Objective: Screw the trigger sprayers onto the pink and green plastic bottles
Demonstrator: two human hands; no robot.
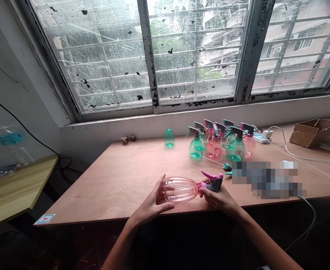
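A pink see-through spray bottle (183, 189) lies on its side near the front edge of the wooden table (120, 180). My left hand (153, 202) cups the bottle's round base, fingers wrapped round it. My right hand (218, 197) grips the neck and the pink-and-grey trigger head (213, 180). Further back stands a group of several assembled pink and green spray bottles (221, 144). A green bottle without a head (169, 138) stands alone to their left. A loose green trigger head with its tube (226, 166) lies between the group and my hands.
A cardboard box (312, 132) sits at the table's right end, with a white power strip (262, 137) and white cables (308, 159) beside it. A blurred patch covers something right of my hands. A lower wooden bench (15, 191) stands at left. A window runs behind.
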